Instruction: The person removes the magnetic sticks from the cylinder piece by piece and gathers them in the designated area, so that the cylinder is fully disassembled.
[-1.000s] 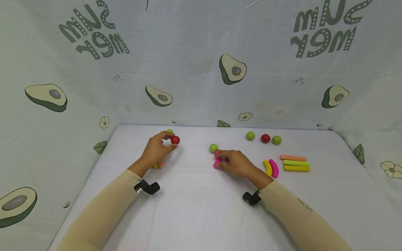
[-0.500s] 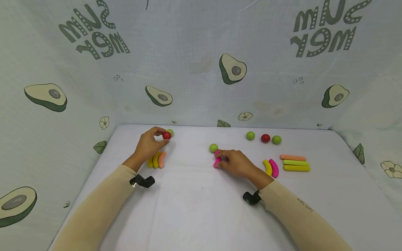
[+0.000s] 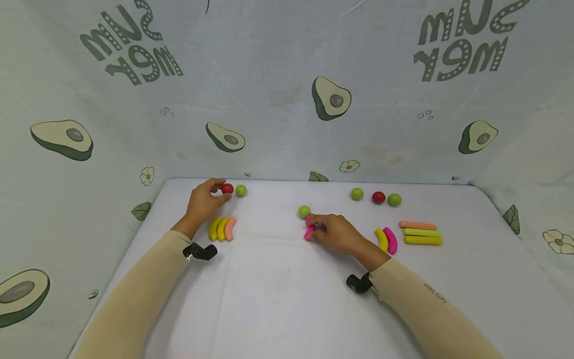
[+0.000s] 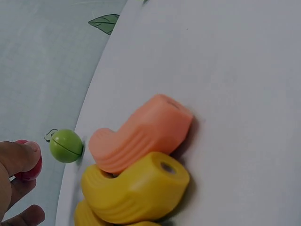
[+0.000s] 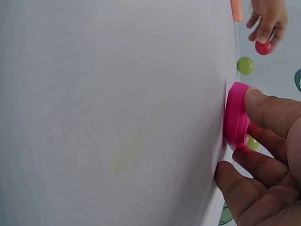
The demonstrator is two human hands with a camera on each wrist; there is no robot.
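Note:
At the far left of the table, my left hand [image 3: 202, 205] pinches a small red ball [image 3: 227, 189] between thumb and fingers. A green ball [image 3: 241, 190] stands just right of it. Close below that hand lie two yellow toy bananas [image 3: 221, 230] and an orange one [image 3: 229, 229], side by side. Near the table's middle, my right hand [image 3: 337, 234] pinches a pink toy banana [image 5: 236, 115] by thumb and fingertips, low over the cloth. Just beyond the pink banana sits another green ball [image 3: 304, 212]. Whether the red ball touches the cloth I cannot tell.
To the back right stand a green ball [image 3: 357, 194], a red ball [image 3: 378, 198] and another green ball [image 3: 394, 200]. Nearer lie a yellow banana [image 3: 381, 239], a pink banana [image 3: 391, 241] and stacked-looking orange, green and yellow sticks [image 3: 423, 240]. A patterned cloth [image 3: 269, 99] rises behind the table.
My left hand has carried the red ball leftward and slightly back, past the green ball, uncovering the bananas below. My right hand has stayed in place with the pink banana.

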